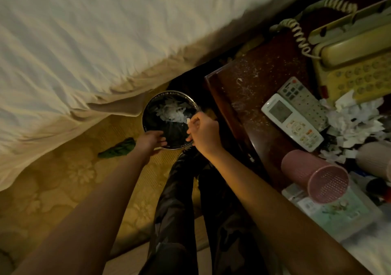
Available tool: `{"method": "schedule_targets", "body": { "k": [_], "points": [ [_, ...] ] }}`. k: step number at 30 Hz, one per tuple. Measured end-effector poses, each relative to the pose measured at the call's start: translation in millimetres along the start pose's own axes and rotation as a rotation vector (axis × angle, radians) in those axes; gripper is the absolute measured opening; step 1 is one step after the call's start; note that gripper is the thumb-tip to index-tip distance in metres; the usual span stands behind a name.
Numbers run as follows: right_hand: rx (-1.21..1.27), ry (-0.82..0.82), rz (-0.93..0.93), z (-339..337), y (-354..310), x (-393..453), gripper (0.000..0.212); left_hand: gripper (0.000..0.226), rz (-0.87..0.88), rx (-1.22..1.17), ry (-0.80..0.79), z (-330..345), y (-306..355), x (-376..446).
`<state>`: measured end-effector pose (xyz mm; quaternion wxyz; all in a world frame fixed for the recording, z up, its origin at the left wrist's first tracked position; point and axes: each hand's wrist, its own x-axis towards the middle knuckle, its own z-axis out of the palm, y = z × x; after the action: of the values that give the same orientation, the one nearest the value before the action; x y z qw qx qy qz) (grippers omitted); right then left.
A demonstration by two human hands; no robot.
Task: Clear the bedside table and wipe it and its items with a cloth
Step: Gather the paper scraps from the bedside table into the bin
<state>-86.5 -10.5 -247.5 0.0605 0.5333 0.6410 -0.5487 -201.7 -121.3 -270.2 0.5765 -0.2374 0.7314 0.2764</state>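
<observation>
A round waste bin (169, 99) with a metal rim and black liner stands on the floor between bed and bedside table, white paper scraps (171, 110) inside. My left hand (151, 140) holds the bin's near rim. My right hand (204, 133) hovers over the bin's right edge, fingers curled, pinching a small white scrap. The dark wooden bedside table (254, 88) is dusty and carries two remote controls (294, 118), a beige telephone (357, 63), a heap of torn paper (355, 126) and a pink mesh cup (317, 175) lying on its side. A green cloth (118, 149) lies on the floor.
The bed with its cream sheet (84, 42) fills the left and top. Patterned yellow flooring (63, 179) lies below it. My legs in dark trousers (190, 211) are centre bottom. A clear plastic box (338, 213) and other small items crowd the table's near right.
</observation>
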Motion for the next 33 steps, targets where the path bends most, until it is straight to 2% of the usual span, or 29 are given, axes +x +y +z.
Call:
{"method": "schedule_targets", "body": {
  "k": [3,6,10,14,16,19,22,27,30,33],
  "points": [
    [0.201,-0.081,0.252,28,14,21,0.008,0.028,0.007,-0.019,-0.002,-12,-2,4],
    [0.181,-0.123,0.359,30,16,26,0.024,0.027,-0.004,-0.027,-0.001,-19,-1,4],
    [0.138,-0.054,0.218,-13,-8,4,0.02,0.031,0.007,-0.012,-0.007,-14,2,0],
    [-0.043,0.25,-0.032,-75,-24,-16,0.013,0.029,0.046,-0.047,-0.056,10,13,-12],
    [-0.108,0.399,-0.056,-104,-27,-14,0.014,0.03,0.064,-0.038,-0.092,22,19,-18],
    [-0.27,0.471,-0.04,-128,-31,3,0.022,0.03,0.08,-0.01,-0.123,40,22,-20],
    [-0.322,0.404,-0.062,-130,-39,22,0.029,0.029,0.118,-0.022,-0.128,55,25,-21],
    [-0.506,0.314,-0.07,-114,-45,32,0.015,0.021,0.156,-0.045,-0.144,64,23,-23],
    [-0.581,0.261,-0.182,-92,-46,16,0.015,0.017,0.149,-0.069,-0.119,57,16,-23],
    [-0.471,0.105,-0.24,-53,-36,-1,0.007,0.027,0.115,-0.111,-0.053,43,10,-17]
  ]
}}
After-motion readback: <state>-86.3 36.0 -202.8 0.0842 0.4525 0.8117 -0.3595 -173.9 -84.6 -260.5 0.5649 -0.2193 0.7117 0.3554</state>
